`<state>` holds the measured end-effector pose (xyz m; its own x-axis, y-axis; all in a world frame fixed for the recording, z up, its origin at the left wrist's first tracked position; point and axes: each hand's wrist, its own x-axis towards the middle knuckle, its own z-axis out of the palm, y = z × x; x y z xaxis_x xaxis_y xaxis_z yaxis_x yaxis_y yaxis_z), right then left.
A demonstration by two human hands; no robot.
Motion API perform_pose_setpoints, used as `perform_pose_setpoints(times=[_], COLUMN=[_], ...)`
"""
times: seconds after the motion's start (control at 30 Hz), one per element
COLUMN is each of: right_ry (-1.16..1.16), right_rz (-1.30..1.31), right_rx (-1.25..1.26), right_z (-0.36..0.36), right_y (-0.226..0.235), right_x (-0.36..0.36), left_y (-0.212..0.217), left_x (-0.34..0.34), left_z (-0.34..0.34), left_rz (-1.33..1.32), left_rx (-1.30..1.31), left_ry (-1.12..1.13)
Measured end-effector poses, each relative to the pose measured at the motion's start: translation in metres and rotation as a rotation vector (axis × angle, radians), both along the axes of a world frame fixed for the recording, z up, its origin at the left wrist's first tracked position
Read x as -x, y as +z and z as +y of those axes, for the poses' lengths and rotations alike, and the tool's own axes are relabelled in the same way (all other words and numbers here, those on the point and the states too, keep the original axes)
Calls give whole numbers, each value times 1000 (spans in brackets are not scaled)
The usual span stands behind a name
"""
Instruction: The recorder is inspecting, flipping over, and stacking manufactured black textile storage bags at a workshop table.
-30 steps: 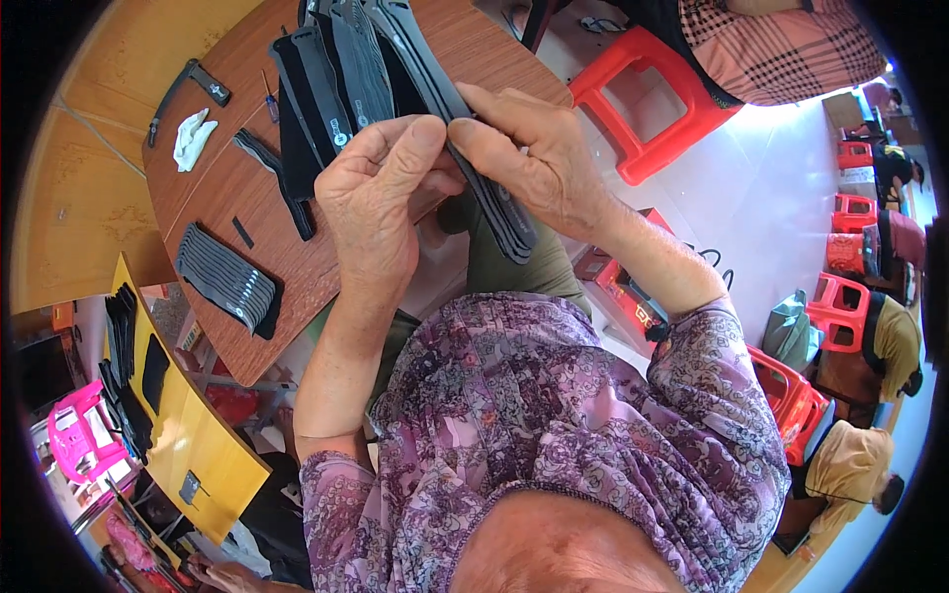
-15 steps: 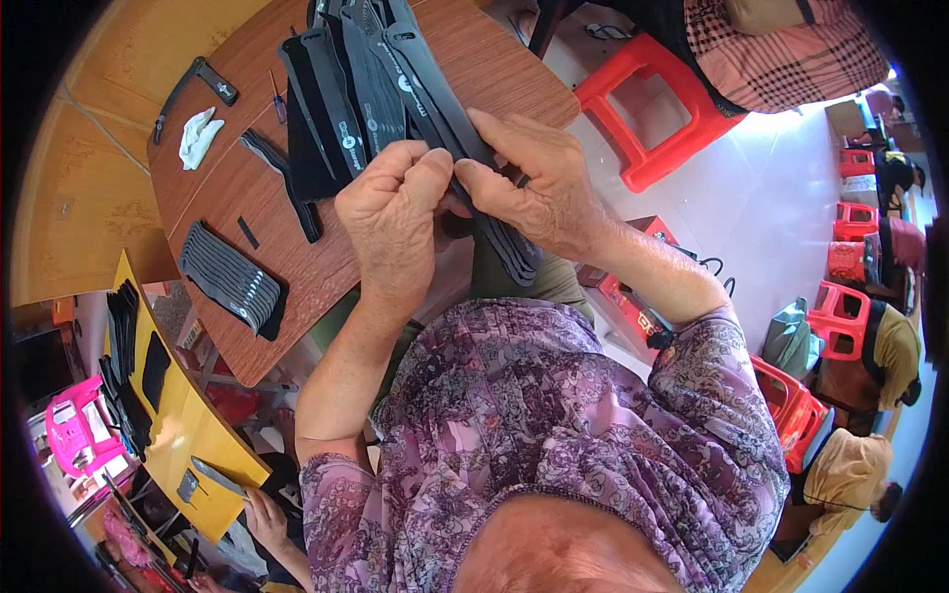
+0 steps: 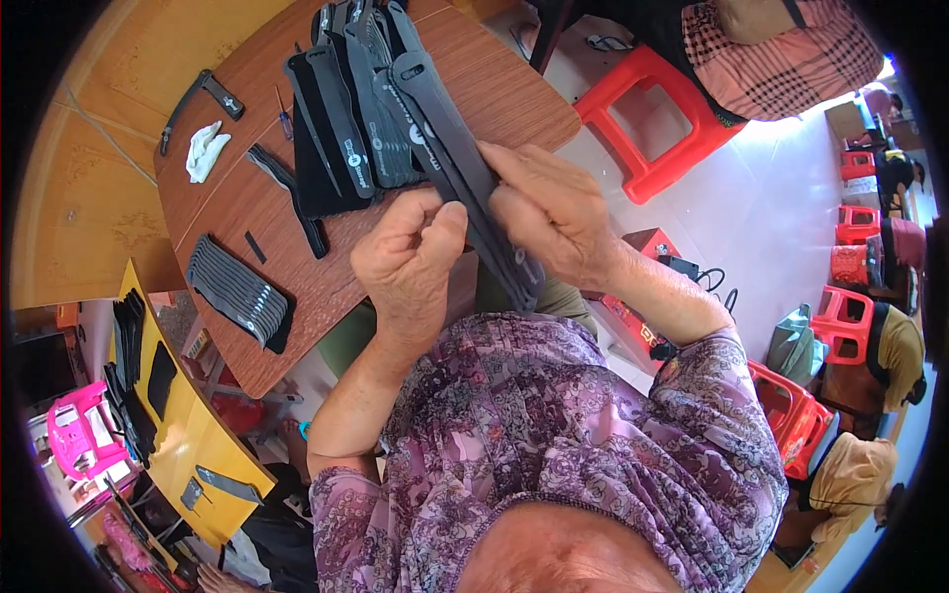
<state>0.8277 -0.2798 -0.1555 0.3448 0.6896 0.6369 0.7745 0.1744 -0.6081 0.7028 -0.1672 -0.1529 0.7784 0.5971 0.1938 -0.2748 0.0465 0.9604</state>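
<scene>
A stack of long dark grey straps [image 3: 450,128] with slotted, rounded ends slants between my hands, from above the table down toward my lap. My right hand [image 3: 554,212] is closed around its right side, fingers laid along the edge. Curled into a fist, my left hand [image 3: 407,259] rests against the left edge of the stack; its thumb presses on the bent fingers, and what they pinch is hidden. Just beyond lies a large pile of similar dark straps [image 3: 331,119] with pale printed marks.
On the brown wooden table [image 3: 494,59] are a fanned stack of shorter straps [image 3: 235,287], a loose strap [image 3: 297,203], a screwdriver [image 3: 285,114] and a white cloth [image 3: 206,150]. A red stool [image 3: 643,163] stands at right. A yellow table [image 3: 193,425] is at lower left.
My hands have drawn apart from their thumb-to-thumb hold, the left one a little lower. The stack has tilted slightly. Another person's hand has left the yellow table's edge.
</scene>
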Motion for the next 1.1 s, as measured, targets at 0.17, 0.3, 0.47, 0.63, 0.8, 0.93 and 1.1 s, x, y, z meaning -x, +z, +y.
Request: perform_pose_setpoints(times=[0.17,0.3,0.47,0.63,0.8,0.93,1.1], right_ry=[-63,-63,-97,-155,-149,-164,-161], right_rz=[-53,19,-117,-209,-226,-319,-425], right_rx=[5,49,-34,-17,-21,-50,-14], right_z=[-7,-10,-8,-13,-17,-18,-16], right_y=[9,2,0,-4,0,0,0], right_x=[10,9,10,18,26,27,28], left_y=[5,5,10,12,11,9,-8], left_x=[0,4,-3,-4,2,5,7], left_z=[-8,-2,-9,-1,0,-6,-5], left_rz=[3,134,3,61,235,142,34], left_rx=[-95,28,165,197,20,97,69], left_ry=[68,-45,-70,-201,-246,-233,-229])
